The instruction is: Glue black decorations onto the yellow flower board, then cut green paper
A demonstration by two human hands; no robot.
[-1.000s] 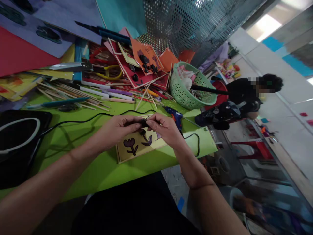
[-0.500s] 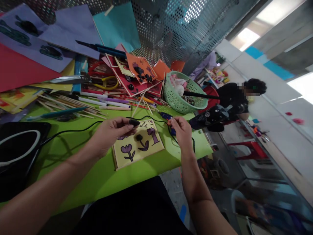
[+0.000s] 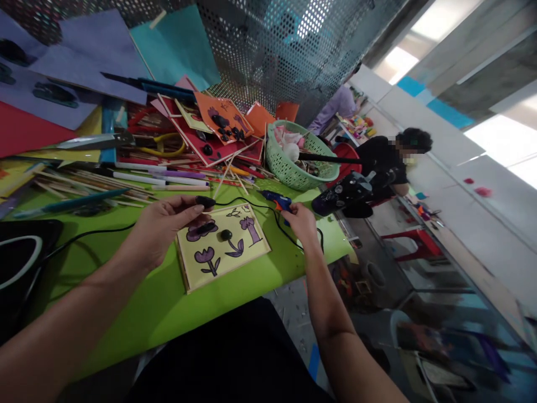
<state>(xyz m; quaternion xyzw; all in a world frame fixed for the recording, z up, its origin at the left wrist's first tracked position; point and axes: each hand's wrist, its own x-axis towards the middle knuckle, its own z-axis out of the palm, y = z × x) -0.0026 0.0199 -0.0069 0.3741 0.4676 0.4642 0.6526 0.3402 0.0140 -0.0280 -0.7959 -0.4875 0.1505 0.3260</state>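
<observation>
My left hand pinches a dark oval pebble between thumb and fingertips, above the upper left of a yellow picture card. Purple flowers, a tree and other shapes are drawn on the card, which has thin wooden strips along some edges. A round black pebble sits on the flower in its middle, and a longer dark piece lies on the purple shape at upper left. To the right of the card, my right hand is closed on the handle of a blue hot glue gun, nozzle pointing left.
The glue gun's black cord runs behind the card. Sticks, markers, scissors and coloured cards crowd the back. A green basket stands behind the glue gun; a black tray is at left. A person sits at right.
The view has swung a little to the right. My left hand has drawn left with the pebble, uncovering more of the card. My right hand now holds the glue gun more plainly, its nozzle raised.
</observation>
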